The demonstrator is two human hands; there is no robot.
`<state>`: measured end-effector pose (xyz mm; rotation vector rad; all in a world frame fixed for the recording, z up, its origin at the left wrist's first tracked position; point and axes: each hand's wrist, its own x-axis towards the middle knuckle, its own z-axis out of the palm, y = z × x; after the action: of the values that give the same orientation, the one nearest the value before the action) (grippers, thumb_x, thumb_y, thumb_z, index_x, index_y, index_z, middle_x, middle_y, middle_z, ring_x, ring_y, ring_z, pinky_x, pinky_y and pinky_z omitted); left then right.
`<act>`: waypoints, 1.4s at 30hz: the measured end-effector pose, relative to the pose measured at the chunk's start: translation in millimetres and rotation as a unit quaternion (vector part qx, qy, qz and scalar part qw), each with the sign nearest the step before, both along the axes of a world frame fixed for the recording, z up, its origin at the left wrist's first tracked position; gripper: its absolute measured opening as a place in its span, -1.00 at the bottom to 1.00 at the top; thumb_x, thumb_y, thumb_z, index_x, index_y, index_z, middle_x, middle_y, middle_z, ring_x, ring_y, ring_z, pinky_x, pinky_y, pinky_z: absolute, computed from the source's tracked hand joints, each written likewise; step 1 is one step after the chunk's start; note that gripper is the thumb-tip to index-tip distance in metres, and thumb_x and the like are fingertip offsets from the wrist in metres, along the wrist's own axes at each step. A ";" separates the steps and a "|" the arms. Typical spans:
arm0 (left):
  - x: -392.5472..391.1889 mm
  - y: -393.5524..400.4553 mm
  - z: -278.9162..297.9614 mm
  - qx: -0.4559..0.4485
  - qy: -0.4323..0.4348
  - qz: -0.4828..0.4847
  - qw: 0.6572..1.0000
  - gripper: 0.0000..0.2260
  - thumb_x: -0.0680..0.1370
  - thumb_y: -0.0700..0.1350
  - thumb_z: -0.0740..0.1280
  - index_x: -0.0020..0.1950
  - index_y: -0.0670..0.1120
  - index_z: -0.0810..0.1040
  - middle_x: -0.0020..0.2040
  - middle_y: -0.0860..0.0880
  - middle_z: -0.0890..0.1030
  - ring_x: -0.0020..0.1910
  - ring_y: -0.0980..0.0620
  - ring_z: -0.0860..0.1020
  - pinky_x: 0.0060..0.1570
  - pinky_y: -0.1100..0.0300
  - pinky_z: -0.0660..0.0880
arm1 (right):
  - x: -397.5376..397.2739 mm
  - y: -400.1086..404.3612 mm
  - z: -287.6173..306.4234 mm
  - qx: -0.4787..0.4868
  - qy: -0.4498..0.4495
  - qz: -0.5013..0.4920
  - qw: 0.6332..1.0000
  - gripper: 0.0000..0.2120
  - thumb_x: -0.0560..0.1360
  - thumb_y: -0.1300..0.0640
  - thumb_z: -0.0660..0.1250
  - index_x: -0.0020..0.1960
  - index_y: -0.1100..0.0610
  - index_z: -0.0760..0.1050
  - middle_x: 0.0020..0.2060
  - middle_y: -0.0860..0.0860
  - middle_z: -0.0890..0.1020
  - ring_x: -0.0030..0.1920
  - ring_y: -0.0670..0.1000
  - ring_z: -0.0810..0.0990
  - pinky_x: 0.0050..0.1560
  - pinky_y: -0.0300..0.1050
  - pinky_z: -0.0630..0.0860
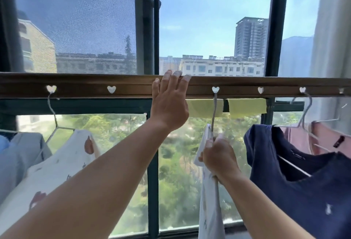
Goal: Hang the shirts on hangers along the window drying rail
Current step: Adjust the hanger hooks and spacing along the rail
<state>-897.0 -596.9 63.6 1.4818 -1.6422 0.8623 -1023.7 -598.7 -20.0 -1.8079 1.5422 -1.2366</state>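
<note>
The left hand [169, 103] reaches up with the arm outstretched, its straight fingers laid over the top edge of the brown wooden drying rail [85, 84], which spans the window and is pierced by heart-shaped holes. The right hand [218, 156] is curled tight around the neck of a grey wire hanger [214, 109] and the bunched white shirt [209, 210] on it. The hanger's hook sits in a heart hole, the shirt hanging narrow and edge-on beside a navy shirt [303, 187].
</note>
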 end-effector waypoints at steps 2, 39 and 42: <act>-0.3 -2.0 -3.1 -0.011 -0.001 0.009 1.000 -0.42 0.48 -0.19 0.22 0.47 0.02 0.14 0.49 -0.02 0.14 0.52 -0.05 -0.02 0.45 -0.07 -0.10 | -1.9 -4.5 -6.2 -0.002 -0.025 0.007 1.000 -0.81 0.57 0.15 0.03 0.04 0.19 0.38 -0.15 0.16 0.64 -0.14 0.13 0.66 -0.10 0.03 0.58; 168.6 83.1 -2.4 -0.065 0.068 0.069 0.993 -0.32 0.36 -0.36 0.17 0.48 -0.10 0.16 0.47 -0.10 0.15 0.49 -0.10 0.06 0.44 -0.07 0.00 | 161.2 82.4 7.2 -0.110 -0.049 0.213 0.970 -0.83 0.59 0.16 0.10 -0.09 0.10 0.45 -0.37 0.03 0.60 -0.49 -0.12 0.60 -0.53 -0.46 0.35; 192.5 94.8 -3.4 -0.041 0.084 0.091 0.991 -0.29 0.41 -0.39 0.15 0.52 -0.05 0.05 0.53 -0.03 0.06 0.53 -0.03 -0.07 0.47 -0.09 -0.07 | 183.5 88.4 7.8 -0.112 -0.042 0.233 0.965 -0.83 0.59 0.16 0.10 -0.06 0.11 0.46 -0.33 0.05 0.61 -0.48 -0.11 0.59 -0.54 -0.48 0.34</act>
<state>-704.5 -502.1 60.2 1.6191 -1.3492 0.8670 -840.3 -510.3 -12.2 -2.0726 0.8815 -1.2639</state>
